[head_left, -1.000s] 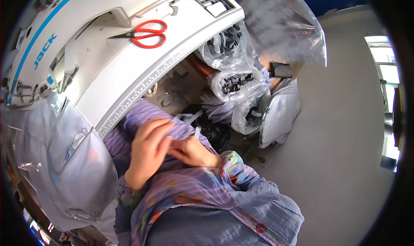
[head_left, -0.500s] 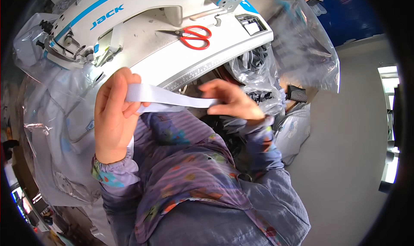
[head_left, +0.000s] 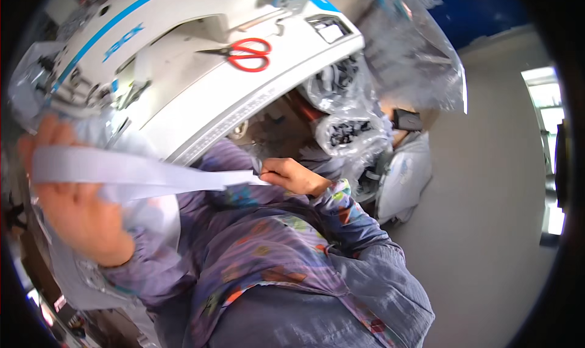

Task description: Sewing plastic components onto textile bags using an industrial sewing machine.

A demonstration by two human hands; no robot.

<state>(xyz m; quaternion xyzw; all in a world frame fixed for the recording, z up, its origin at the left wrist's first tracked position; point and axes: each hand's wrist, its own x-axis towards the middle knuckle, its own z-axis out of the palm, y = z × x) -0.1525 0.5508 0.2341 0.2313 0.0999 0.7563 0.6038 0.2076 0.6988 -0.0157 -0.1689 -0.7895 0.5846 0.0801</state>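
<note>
A flat white webbing tape (head_left: 164, 176) stretches between my two hands above my lap, in two layers for part of its length. My left hand (head_left: 76, 205), smeared by motion at the far left, has the tape running across its fingers and holds that end. At the other end, my right hand (head_left: 295, 176) is closed, pinching the tape between thumb and fingers in front of my apron (head_left: 268, 238). Red-handled scissors (head_left: 248, 55) lie on the white sewing machine's bed (head_left: 201, 98), beyond both hands.
The sewing machine's arm (head_left: 146, 19) spans the upper left, with clear plastic (head_left: 30, 86) beside it. Bags of dark small parts (head_left: 350, 134) sit below the bed's right end. A large plastic bag (head_left: 420, 49) hangs at the back right, above grey floor (head_left: 475, 195).
My left hand has swung left with the tape, and my right hand has come down and left, now closed. More tape shows between them. The whole view has shifted a little.
</note>
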